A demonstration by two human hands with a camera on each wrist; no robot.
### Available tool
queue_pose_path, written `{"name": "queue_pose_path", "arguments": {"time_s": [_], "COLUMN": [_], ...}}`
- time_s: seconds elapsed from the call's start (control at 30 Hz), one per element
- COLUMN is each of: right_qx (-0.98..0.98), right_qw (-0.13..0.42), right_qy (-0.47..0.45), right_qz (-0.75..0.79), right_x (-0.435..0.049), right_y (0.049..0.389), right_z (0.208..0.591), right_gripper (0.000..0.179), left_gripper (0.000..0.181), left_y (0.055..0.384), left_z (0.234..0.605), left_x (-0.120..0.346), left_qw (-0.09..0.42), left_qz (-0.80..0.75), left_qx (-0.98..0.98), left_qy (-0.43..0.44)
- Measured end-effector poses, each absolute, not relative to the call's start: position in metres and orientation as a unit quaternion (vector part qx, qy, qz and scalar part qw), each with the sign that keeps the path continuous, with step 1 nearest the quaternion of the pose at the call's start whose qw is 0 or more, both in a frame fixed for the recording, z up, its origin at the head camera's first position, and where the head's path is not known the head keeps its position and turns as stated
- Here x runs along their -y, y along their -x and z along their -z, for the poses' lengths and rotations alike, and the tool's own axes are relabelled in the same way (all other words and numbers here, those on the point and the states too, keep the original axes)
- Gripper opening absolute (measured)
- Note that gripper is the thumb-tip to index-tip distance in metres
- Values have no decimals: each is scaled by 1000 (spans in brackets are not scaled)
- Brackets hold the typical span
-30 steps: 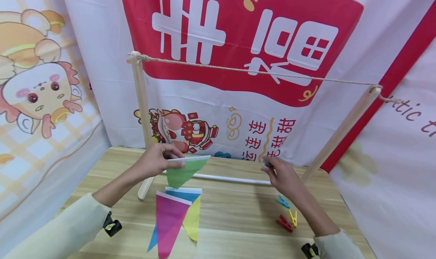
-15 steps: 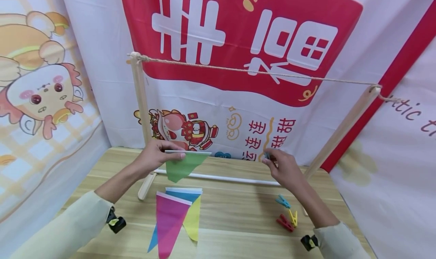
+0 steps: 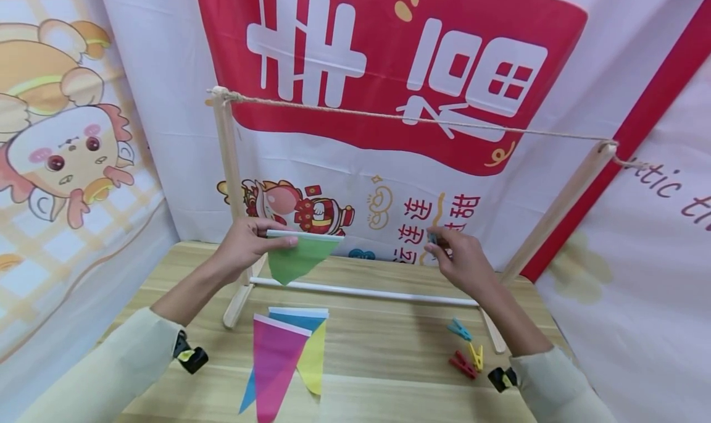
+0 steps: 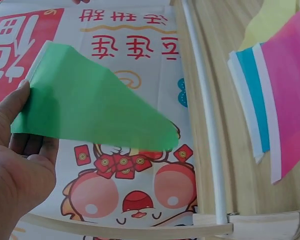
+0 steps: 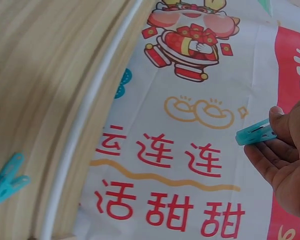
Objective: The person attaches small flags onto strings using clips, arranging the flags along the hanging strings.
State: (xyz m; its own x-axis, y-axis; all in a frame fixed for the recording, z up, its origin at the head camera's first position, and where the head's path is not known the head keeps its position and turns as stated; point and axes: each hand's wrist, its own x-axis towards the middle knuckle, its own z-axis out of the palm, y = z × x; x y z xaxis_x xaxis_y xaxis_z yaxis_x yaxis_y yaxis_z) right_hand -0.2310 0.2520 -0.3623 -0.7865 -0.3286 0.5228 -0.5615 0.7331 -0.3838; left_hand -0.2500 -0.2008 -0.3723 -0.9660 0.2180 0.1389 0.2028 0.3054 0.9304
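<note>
My left hand (image 3: 244,245) pinches a green triangular pennant (image 3: 300,256) by the left end of its white top strip, thumb in front. In the left wrist view the pennant (image 4: 90,100) hangs free of the table. My right hand (image 3: 461,256) pinches a teal clothespin (image 5: 257,132) between thumb and fingers, seen best in the right wrist view. Both hands are below a twine line (image 3: 389,115) strung between two wooden posts. On the table under the left hand lie a pink pennant (image 3: 278,361), a blue pennant (image 3: 300,318) and a yellow pennant (image 3: 313,358), overlapping.
A teal clothespin (image 3: 460,329), a yellow clothespin (image 3: 476,356) and a red clothespin (image 3: 463,364) lie on the table (image 3: 378,361) at right. The left post (image 3: 230,157), right post (image 3: 561,213) and white bottom rod (image 3: 366,292) form a frame before a printed cloth (image 3: 355,157).
My left hand has risen with the green pennant, whose top strip has levelled out. The right hand has risen a little with its clothespin. The things on the table stay in place.
</note>
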Motion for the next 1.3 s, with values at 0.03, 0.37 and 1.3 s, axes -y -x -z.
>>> {"name": "queue_pose_path", "arguments": {"time_s": [0.03, 0.37, 1.3], "right_qx": [904, 902, 898], "right_qw": [218, 224, 213], "right_qy": [-249, -253, -226], "right_qz": [-271, -270, -312], "right_x": [-251, -242, -225], "right_y": [232, 234, 233], "right_z": [360, 339, 302], "right_gripper": [29, 29, 44], "left_gripper": [38, 39, 43], "left_y": [250, 253, 256], "left_z": [371, 361, 336], "left_x": [200, 199, 192], "left_qw": [3, -7, -35], "left_qz": [-576, -609, -646], "left_qx": [-807, -783, -751], "left_qy": [-130, -128, -130]}}
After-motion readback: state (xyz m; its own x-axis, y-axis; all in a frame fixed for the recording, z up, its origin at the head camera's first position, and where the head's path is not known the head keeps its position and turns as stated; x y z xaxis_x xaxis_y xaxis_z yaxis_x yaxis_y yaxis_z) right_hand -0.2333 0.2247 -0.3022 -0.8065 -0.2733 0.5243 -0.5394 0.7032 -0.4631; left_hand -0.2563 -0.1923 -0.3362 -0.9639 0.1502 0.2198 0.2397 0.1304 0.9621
